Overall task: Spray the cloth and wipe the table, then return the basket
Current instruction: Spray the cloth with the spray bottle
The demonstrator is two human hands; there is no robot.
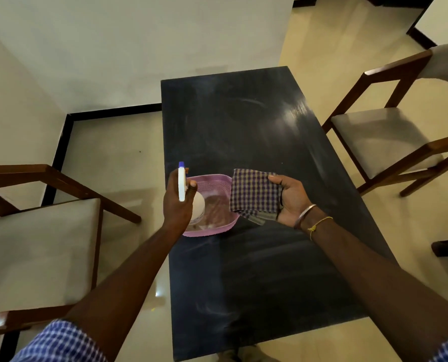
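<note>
While the head camera looks down over both arms, the left hand [177,205] is wrapped round a white plastic spray bottle with a blue nozzle tip [197,208], fingers curled about its neck and one fingertip showing beside the trigger head. Bottle's up off the surface, hanging right over the pink oval plastic basket [209,178]. That basket sits on the dark rectangular table [256,270], close to its left edge.

Over to the right hand [293,202]: palm turned up, thumb pressing down on a folded purple-and-white checked cloth [253,193], fingers underneath it. Cloth is held flat above the tabletop, just beside the basket, its left edge overlapping the basket's right rim from this angle. Whether cloth and basket actually touch, I can't tell.

On that right wrist, a metal bangle [305,215] and a yellow thread [319,223]. Blue checked sleeves [60,343] at the bottom corners. One wooden chair with a grey cushion [42,246] stands left of the table, another wooden chair [379,137] to the right.
</note>
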